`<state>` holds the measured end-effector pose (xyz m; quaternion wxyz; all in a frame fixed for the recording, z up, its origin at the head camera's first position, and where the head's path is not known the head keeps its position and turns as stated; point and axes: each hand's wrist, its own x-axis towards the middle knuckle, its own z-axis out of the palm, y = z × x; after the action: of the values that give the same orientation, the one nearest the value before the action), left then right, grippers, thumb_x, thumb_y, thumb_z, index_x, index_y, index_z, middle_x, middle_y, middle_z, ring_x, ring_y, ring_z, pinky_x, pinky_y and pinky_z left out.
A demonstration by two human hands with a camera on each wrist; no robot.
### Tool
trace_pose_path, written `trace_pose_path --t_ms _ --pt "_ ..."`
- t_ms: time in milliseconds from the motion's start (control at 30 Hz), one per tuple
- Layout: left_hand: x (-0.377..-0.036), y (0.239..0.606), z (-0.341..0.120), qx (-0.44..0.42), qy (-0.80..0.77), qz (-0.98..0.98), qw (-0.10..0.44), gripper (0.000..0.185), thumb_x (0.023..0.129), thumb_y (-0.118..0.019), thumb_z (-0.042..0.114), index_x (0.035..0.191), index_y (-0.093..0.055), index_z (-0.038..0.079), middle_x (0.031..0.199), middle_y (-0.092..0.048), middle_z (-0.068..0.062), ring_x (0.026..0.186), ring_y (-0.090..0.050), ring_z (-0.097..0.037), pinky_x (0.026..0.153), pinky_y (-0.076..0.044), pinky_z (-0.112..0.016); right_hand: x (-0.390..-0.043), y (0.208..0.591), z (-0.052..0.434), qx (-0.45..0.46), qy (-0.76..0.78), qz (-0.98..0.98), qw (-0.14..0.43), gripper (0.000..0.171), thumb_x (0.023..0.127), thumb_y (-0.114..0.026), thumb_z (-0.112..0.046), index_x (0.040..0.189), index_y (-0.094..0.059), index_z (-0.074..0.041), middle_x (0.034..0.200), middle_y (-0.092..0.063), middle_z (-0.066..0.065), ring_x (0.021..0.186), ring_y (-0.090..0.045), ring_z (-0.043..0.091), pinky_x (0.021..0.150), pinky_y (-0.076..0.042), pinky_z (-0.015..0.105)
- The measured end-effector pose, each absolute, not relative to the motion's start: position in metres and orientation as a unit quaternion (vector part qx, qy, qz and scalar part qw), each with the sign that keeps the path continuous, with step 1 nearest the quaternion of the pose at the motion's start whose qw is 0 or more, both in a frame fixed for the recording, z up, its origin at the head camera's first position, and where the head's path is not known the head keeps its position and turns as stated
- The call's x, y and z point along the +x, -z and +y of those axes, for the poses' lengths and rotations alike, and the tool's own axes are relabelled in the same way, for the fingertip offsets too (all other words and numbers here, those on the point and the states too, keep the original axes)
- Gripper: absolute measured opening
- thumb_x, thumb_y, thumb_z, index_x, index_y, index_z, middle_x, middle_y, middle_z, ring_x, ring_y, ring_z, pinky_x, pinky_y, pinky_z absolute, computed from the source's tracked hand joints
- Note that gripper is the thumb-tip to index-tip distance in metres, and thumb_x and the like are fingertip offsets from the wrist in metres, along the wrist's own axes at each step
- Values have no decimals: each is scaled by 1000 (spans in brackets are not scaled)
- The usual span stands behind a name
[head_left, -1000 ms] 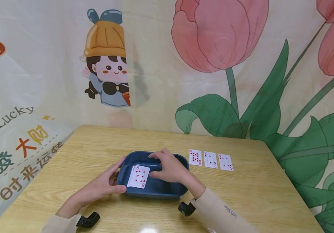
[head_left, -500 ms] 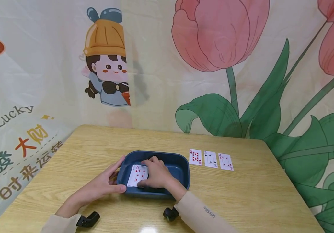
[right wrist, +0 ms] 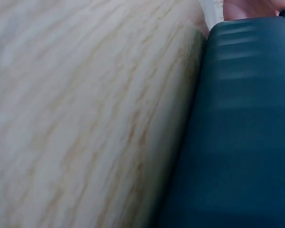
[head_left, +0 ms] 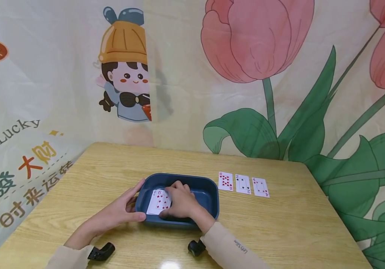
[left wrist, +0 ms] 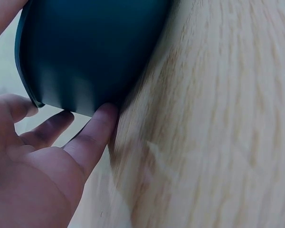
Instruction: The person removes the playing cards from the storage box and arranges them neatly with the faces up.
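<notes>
Dark-blue and rounded-rectangular, the tray (head_left: pixel 207 198) stands on the pale wood-grained surface (head_left: pixel 279 228), its left end gripped by the left hand (head_left: pixel 122 207), presumably for steadiness, while the right hand (head_left: pixel 182 202) appears to pinch the white red-diamond playing card (head_left: pixel 158 202) inside.

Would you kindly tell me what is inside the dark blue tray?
Inside the dark blue tray, toward its left, is a face-up diamonds card, apparently atop another. The right hand covers the card's right part and some of the tray, so anything there is hidden.
</notes>
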<state>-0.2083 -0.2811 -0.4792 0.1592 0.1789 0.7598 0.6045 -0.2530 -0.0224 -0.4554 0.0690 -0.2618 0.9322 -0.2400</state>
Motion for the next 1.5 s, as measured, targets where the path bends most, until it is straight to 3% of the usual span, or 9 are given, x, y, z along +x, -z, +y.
trace_pose_path --t_ms 433,600,733,900,1100,1500 --pt "-209 481 -280 187 -611 753 158 108 99 -77 10 173 0 22 174 -4 -26 149 -37 -50 103 -52 -23 -253 448 -9 -280 277 917 68 81 78 -96 -37 145 -63 -7 129 -55 8 105 -50 18 87 -49 28" --pt "-209 480 -280 174 -604 762 156 108 98 -78 12 173 -1 23 174 -6 -25 148 -38 -49 103 -51 -21 -253 433 7 -297 276 912 60 81 80 -95 -40 147 -62 -9 132 -58 7 103 -55 14 92 -52 26" --pt "-208 478 -279 165 -605 763 157 108 97 -79 12 173 -3 24 173 -9 -25 147 -41 -47 102 -51 -20 -253 414 25 -311 279 907 49 82 81 -95 -39 150 -60 -11 136 -57 8 106 -58 18 91 -53 29" --pt "-207 476 -277 173 -606 762 152 110 96 -81 12 173 -2 20 172 -9 -28 146 -41 -48 102 -51 -20 -256 392 58 -325 282 902 33 83 81 -95 -36 152 -58 -13 139 -57 7 113 -62 24 92 -56 32" --pt "-206 475 -277 183 -607 759 150 111 96 -81 11 173 -2 20 172 -7 -30 146 -41 -50 101 -52 -21 -265 377 111 -320 286 902 37 81 82 -95 -32 153 -57 -17 144 -54 5 112 -64 23 82 -58 31" --pt "-206 476 -280 181 -602 764 146 111 96 -81 12 173 -3 21 173 -7 -30 146 -41 -49 102 -51 -20 -295 379 223 -315 252 914 42 81 84 -94 -28 151 -55 -6 150 -48 19 112 -60 31 85 -56 40"
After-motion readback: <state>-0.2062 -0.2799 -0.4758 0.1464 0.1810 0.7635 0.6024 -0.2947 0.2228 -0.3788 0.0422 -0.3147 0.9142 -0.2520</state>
